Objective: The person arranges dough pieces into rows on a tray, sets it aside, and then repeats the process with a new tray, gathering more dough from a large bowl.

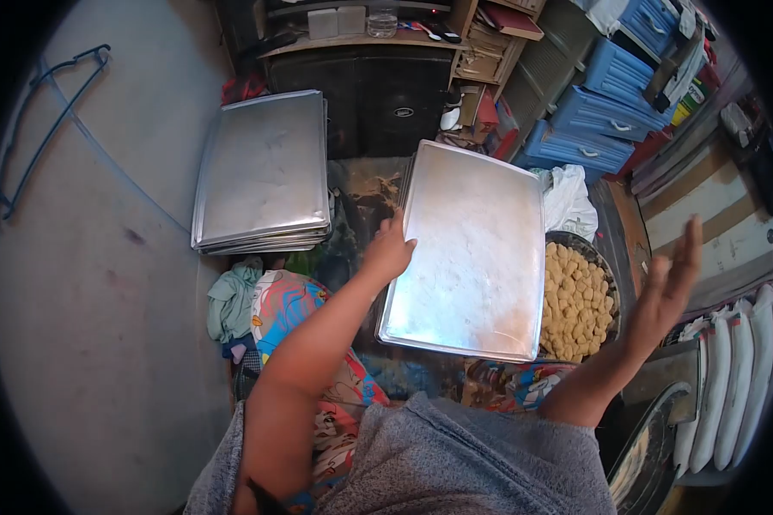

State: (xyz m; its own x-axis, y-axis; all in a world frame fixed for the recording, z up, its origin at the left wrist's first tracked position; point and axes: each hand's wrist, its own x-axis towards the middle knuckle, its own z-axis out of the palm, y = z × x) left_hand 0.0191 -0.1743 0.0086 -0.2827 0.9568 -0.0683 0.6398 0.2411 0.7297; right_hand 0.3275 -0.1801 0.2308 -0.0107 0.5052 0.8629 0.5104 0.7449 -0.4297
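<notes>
A stack of flat metal baking trays (468,249) lies in front of me, its shiny top tray tilted slightly in view. At the left edge of this stack, my left hand (391,249) grips the rim, thumb over the edge; its far fingers are partly hidden. My right hand (668,287) is raised in the air to the right, fingers stretched out and holding nothing. Beneath it and to its left, a round dark basin (615,283) holds many small tan dough pieces (577,300), partly covered by the trays' right edge.
Another stack of metal trays (266,167) stands at the left by the wall. A white plastic bag (569,202) lies behind the basin. Blue drawers (605,124) stand at the back right, and filled white bags (726,386) at the right. A hanger (56,116) hangs on the wall.
</notes>
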